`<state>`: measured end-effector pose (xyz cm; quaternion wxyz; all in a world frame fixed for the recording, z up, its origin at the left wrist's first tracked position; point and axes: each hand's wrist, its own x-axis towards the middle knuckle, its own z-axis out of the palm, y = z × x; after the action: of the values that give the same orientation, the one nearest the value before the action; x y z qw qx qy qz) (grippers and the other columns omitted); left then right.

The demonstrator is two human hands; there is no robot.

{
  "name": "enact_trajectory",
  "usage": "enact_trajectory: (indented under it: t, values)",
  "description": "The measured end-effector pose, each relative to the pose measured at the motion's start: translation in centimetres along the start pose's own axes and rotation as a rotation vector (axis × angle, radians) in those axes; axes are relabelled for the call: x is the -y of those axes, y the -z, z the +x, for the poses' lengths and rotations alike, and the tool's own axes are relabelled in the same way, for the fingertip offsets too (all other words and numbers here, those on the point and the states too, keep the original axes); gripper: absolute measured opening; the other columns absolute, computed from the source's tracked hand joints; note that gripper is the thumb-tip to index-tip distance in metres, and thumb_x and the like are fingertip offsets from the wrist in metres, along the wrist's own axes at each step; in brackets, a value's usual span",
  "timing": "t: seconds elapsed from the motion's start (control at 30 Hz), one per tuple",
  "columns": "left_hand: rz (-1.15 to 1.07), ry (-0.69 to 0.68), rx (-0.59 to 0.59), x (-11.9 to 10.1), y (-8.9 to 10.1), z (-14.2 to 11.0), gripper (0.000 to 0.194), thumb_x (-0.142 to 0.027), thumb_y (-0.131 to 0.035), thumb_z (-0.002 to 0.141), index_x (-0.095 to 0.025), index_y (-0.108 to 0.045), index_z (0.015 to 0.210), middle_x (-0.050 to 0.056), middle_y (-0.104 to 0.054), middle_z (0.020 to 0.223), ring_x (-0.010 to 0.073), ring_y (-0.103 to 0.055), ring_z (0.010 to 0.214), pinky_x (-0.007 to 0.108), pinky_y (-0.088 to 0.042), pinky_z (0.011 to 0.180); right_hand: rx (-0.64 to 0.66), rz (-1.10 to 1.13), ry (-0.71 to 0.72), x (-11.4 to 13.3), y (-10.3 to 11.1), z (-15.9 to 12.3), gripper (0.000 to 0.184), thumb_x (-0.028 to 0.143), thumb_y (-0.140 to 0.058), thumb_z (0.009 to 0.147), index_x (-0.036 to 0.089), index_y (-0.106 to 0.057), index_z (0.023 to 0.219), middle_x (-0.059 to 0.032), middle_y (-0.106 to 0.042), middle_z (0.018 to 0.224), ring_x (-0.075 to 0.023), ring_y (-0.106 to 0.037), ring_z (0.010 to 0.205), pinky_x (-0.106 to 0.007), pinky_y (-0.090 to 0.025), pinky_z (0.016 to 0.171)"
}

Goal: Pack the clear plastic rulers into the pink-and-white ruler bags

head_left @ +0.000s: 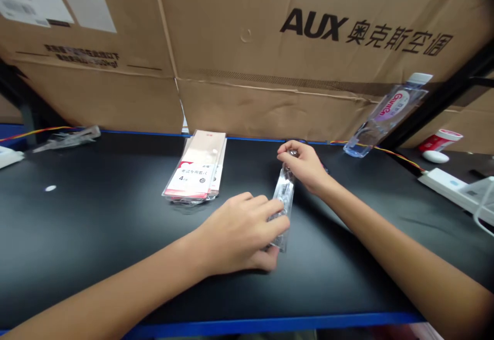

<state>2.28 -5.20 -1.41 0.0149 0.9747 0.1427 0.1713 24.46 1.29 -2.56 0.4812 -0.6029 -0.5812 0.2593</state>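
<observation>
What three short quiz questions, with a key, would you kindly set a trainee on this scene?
1. True or false: the left hand is at the near end of the clear plastic packet, with the right hand at its far end.
2. Multiple choice: what stands beyond the right hand, to its right? (a) a desk lamp (b) a clear plastic bottle (c) a ceramic mug
3. Fill in: the three big Latin letters on the cardboard read ____.
Key: 1 true; 2 b; 3 AUX.
</observation>
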Motion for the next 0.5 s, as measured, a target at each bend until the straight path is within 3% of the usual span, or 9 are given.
enact_trajectory:
  t: [0.1,0.2,0.27,0.4,0.5]
  values:
    - [-0.265,0.196,-0.052,0.6,0.1,-0.2,0.059,-0.018,-0.06,0.075,-0.019,-0.046,0.132,0.012,-0.051,0.138,0.024,-0.059,0.108,0.035,-0.05,0.084,-0.242,0.091,0.087,0.2,0.0,0.4,0.008,0.024,-0.058,0.074,0.021,-0.057,0.081,0.0034,-0.051,0.069,-0.0115,-0.047,0.057,-0.025,-0.039,0.056]
    - [-0.57,0.418,-0.092,1.1,0.0,-0.1,0.081,-0.017,-0.063,0.072,-0.02,-0.03,0.145,0.014,-0.05,0.138,0.0234,-0.06,0.11,0.035,-0.053,0.085,-0.42,0.089,0.151,1.2,-0.1,0.2,0.006,0.024,-0.053,0.077,0.023,-0.05,0.083,0.0023,-0.049,0.071,-0.0131,-0.05,0.06,-0.026,-0.042,0.057]
    - [-0.774,0.51,-0.083,1.1,0.1,0.2,0.074,-0.019,-0.065,0.074,-0.02,-0.034,0.142,0.013,-0.057,0.129,0.0224,-0.063,0.105,0.036,-0.054,0.084,-0.478,0.038,0.186,2.4,-0.2,-0.5,0.006,0.024,-0.05,0.08,0.024,-0.047,0.085,0.0006,-0.05,0.074,-0.0151,-0.054,0.065,-0.028,-0.045,0.061]
    - [-1.227,0.556,0.065,0.2,0.6,0.8,0.025,-0.025,-0.057,0.088,-0.018,-0.053,0.112,0.008,-0.067,0.104,0.0187,-0.066,0.092,0.034,-0.054,0.082,-0.472,0.046,0.294,5.0,-0.7,-2.9,0.006,0.028,-0.049,0.084,0.027,-0.046,0.089,-0.0005,-0.05,0.077,-0.0159,-0.055,0.065,-0.031,-0.047,0.061]
    - [-1.416,0.617,0.173,-0.6,0.8,1.0,0.024,-0.029,-0.053,0.093,-0.018,-0.051,0.114,0.001,-0.061,0.081,0.014,-0.061,0.071,0.028,-0.051,0.068,-0.386,0.125,0.351,6.3,-0.8,-4.1,0.003,0.027,-0.052,0.087,0.027,-0.05,0.089,-0.0006,-0.052,0.08,-0.015,-0.057,0.067,-0.031,-0.049,0.063]
